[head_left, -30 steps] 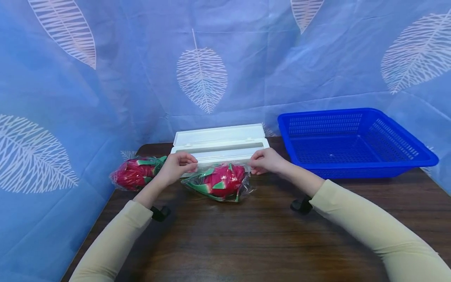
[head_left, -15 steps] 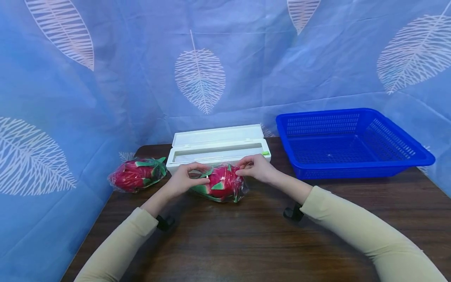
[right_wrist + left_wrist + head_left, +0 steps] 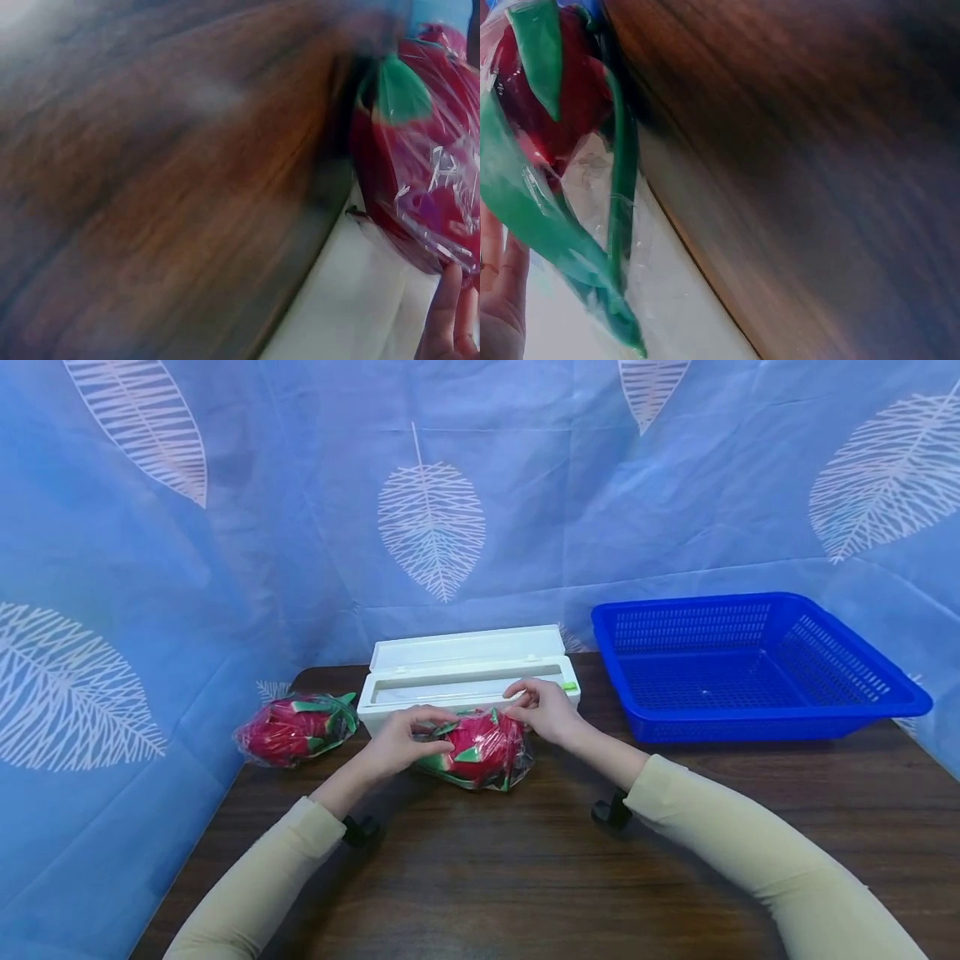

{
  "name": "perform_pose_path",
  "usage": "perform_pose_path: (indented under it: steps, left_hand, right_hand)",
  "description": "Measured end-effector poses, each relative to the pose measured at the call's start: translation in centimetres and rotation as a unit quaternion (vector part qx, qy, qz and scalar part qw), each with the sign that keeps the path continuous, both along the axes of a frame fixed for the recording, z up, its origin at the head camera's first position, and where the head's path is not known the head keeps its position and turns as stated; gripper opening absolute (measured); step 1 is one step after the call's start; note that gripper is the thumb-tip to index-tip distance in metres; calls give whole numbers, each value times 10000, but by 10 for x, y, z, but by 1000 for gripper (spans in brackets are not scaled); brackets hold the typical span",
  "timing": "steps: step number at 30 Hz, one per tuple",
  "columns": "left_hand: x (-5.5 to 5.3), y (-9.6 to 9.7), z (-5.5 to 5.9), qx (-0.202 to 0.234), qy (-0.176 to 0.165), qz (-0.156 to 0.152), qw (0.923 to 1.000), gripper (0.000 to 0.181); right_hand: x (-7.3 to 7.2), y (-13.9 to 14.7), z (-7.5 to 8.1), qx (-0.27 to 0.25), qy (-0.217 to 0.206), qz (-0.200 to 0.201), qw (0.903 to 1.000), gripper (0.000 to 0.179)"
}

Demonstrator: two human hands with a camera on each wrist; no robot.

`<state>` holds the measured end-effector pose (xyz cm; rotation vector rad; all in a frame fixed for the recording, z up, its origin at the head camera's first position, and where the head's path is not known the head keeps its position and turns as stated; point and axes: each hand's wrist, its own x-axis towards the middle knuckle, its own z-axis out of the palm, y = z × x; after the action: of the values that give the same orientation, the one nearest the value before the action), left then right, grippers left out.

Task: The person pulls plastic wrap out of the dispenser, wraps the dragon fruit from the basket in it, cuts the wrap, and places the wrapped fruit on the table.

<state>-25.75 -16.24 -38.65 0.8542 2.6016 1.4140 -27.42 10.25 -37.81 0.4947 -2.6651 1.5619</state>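
Observation:
A red dragon fruit (image 3: 480, 752) with green scales, wrapped in clear plastic wrap, lies in front of an open white cling film dispenser (image 3: 450, 685). My left hand (image 3: 401, 743) holds the fruit's left end, thumb on the near side and fingers over the top. At the upper right end, my right hand (image 3: 551, 714) has its curled fingers and thumb on the wrap. Fingertips touch the shiny film (image 3: 427, 217) in the right wrist view. Green scales (image 3: 540, 202) stretch under the film beside the left hand in the left wrist view. The fruit hides some fingertips.
Another wrapped dragon fruit (image 3: 292, 731) lies at the left table edge. A blue plastic basket (image 3: 765, 722) stands at the back right. The dispenser's lid (image 3: 468, 646) is raised against the blue curtain (image 3: 517, 527). Dark wooden table (image 3: 487, 877) extends in front.
Both hands have moved inward from the stretched wrap at the fruit's sides onto its ends. The loose film is now closer around the fruit. The right fingers have lifted slightly.

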Motion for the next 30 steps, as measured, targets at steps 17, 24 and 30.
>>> perform_pose_path:
  steps: [17,24,30]
  left_hand:
    - [-1,4,6,-593,78,-591,9965,55]
    - [-3,12,12,-1599,836,-787,9804,72]
    - [-5,18,10,-1944,1040,-792,9722,72]
  right_hand:
    - [4,21,-6,1249,924,987,9829,23]
    - [5,15,-2,521,596,296,9964,13]
    - [5,19,0,722,909,461,9922,13]
